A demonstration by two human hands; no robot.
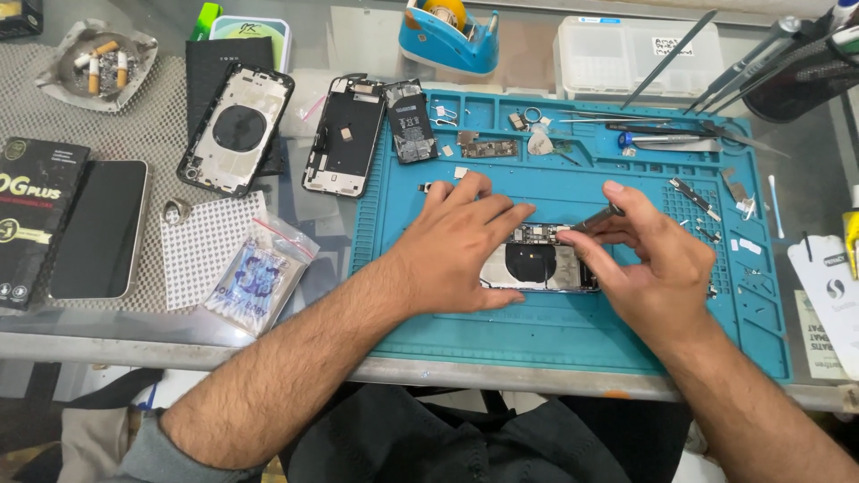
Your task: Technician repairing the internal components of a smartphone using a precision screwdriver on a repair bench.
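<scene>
1. Opened phone chassis [541, 264] lies flat on the blue repair mat [573, 331], roughly mat centre, slightly toward my edge. Silver inner plate with a dark round coil visible; board strip along its top edge.
2. My left hand [461, 246] lies palm-down over the chassis's left half, fingers spread and pressing on it, fingertips toward 1 o'clock. Flat and pinning, not wrapped around anything.
3. My right hand [649, 259] sits at 3 o'clock of the chassis, fingers pinched closed around a thin metal tool [595, 219], probably tweezers. Tool tip touches the board strip at the chassis's upper right.
4. Small loose parts and screws scattered on the mat at 12 and 2 o'clock of the chassis; too small to identify individually.
5. More tweezers and a blue-handled tool [662, 136] lie in the mat's upper tray at 1 o'clock.
6. At 11 o'clock: a loose black battery [412, 121], beside it a second stripped phone frame [344, 134] half off the mat.
7. Further out at 10 o'clock: a third back housing with round coil [237, 130] on the glass table.
8. At 9 o'clock: clear zip bag [259, 277], then a dark phone face-up [100, 228] and a black box [31, 224].
9. Far 10 o'clock: ashtray with cigarette butts [97, 67].
10. Far 12 o'clock: blue tape dispenser [447, 36], clear plastic box [635, 54] to its right.
</scene>
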